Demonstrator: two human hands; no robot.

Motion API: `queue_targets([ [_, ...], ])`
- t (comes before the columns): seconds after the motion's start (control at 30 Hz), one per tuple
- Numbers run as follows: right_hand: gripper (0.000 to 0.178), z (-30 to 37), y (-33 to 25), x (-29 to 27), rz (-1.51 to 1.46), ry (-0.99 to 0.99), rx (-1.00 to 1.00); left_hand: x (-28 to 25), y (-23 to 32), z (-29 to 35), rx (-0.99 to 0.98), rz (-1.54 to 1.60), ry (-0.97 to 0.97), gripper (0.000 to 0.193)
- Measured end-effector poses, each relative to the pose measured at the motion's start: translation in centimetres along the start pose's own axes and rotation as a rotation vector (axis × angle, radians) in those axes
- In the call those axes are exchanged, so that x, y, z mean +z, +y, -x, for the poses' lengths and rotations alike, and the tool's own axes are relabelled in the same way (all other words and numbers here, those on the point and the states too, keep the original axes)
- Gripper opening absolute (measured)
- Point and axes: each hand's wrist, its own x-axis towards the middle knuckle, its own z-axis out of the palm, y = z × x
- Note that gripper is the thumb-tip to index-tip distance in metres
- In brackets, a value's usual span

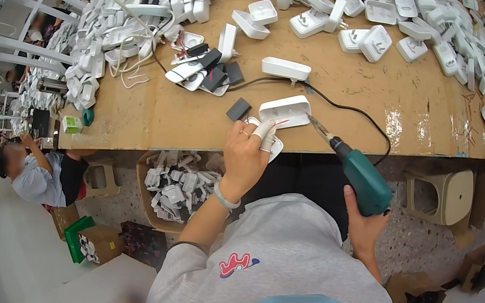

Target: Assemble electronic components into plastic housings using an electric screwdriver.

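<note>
My left hand, its fingers partly wrapped in white tape, is closed on an open white plastic housing at the table's near edge. A short red wire shows beside its fingertips, and another white piece shows under the fingers. My right hand grips a green pistol-shaped power tool from below. Its long metal tip points left and ends close to the housing's right end; whether they touch I cannot tell. A dark grey block lies left of the housing.
Behind the housing lies another white case, near a black cord. Dark blocks and white parts form a small pile. White plugs and cases heap along the far side. Below the table, a box holds white scraps. A person sits far left.
</note>
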Motion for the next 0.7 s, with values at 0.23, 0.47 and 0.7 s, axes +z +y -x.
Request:
queue_targets([
  [0.23, 0.021, -0.2, 0.5, 0.6, 0.122, -0.158, -0.008, 0.5, 1.2, -0.2, -0.121, -0.114, -0.079, 0.018],
  [0.47, 0.024, -1.2, 0.6, 2.4, 0.152, -0.249, -0.070, 0.7, 1.7, -0.9, -0.197, -0.140, 0.064, 0.015],
  [0.7, 0.023, -2.0, 0.4, 3.7, 0.169, -0.241, -0.142, 1.2, 1.0, -0.7, -0.192, -0.146, 0.090, 0.013],
])
